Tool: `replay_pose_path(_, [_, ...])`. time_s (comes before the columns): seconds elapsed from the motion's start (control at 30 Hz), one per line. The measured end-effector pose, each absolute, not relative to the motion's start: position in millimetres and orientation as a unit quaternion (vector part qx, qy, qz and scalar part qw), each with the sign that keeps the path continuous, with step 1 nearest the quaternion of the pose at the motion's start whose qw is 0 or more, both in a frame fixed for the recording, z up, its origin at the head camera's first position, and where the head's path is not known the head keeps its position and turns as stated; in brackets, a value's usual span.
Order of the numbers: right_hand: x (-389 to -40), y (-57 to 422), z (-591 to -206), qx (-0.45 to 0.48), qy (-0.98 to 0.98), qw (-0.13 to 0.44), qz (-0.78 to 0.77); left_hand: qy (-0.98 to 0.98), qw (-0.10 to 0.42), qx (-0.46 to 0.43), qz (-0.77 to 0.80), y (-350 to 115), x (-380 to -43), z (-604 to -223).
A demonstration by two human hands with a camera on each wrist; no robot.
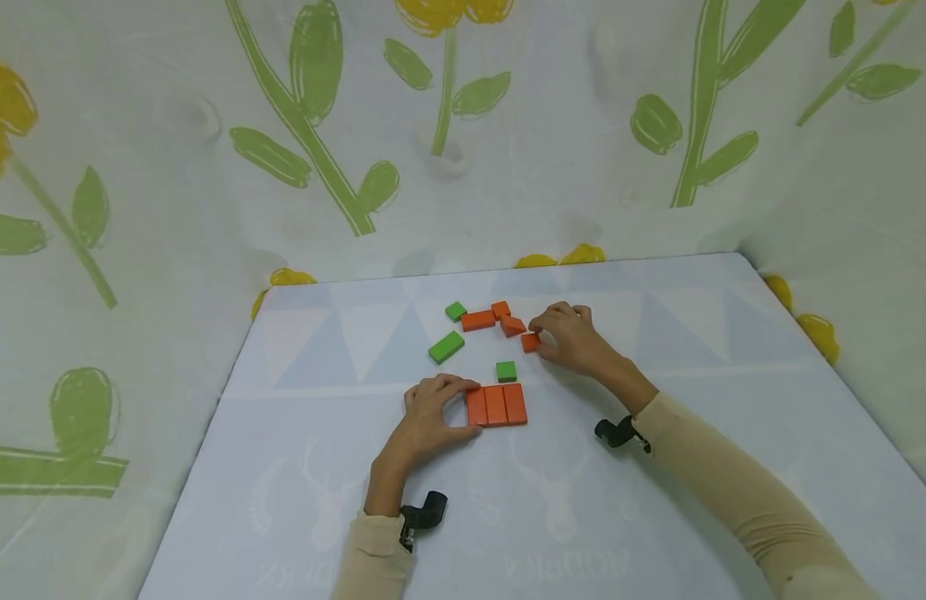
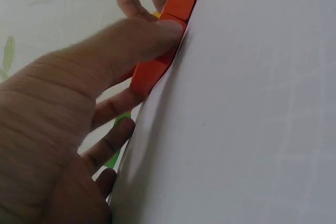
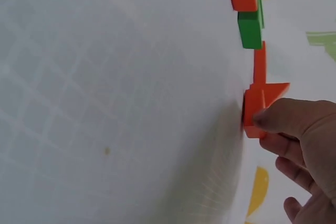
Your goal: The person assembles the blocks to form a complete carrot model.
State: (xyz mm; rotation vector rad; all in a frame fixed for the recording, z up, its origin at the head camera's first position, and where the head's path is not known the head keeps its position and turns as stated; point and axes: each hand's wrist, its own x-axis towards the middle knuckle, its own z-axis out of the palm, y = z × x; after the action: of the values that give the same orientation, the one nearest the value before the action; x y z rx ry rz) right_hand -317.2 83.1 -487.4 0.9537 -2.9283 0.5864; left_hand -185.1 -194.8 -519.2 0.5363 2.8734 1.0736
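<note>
Three orange rectangular blocks (image 1: pixel 496 405) lie side by side in a row on the table. My left hand (image 1: pixel 427 419) holds the leftmost orange block (image 2: pixel 149 77) of that row, thumb on its near end and index finger on its far end. Farther back, my right hand (image 1: pixel 575 340) pinches a small orange block (image 1: pixel 530 342) between thumb and fingers; in the right wrist view this block (image 3: pixel 254 106) sits low at the table surface. Just left of it lies an orange triangular block (image 1: pixel 512 326). A green cube (image 1: pixel 506 372) stands right behind the row.
Behind, an orange rectangular block (image 1: pixel 478 321) and a small orange block (image 1: pixel 501 309) lie close together. A green cube (image 1: pixel 455 311) and a green rectangular block (image 1: pixel 446 347) are to their left. Patterned cloth (image 1: pixel 508 192) hangs past the table's far edge.
</note>
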Motion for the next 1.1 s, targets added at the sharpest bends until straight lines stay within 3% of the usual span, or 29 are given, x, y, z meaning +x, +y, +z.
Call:
replay_pose_path(0.23, [-300, 89, -481, 0.313, -0.927, 0.022, 0.206, 0.915, 0.026, 0.174, 0.363, -199, -186, -521])
replay_pose_path(0.67, [-238, 79, -466, 0.39, -0.884, 0.07, 0.249, 0.904, 0.003, 0.204, 0.374, -201, -188, -518])
replay_pose_path(1.1, [-199, 57, -483, 0.454, -0.852, 0.089, 0.243, 0.901, -0.002, 0.202, 0.384, -202, -187, -520])
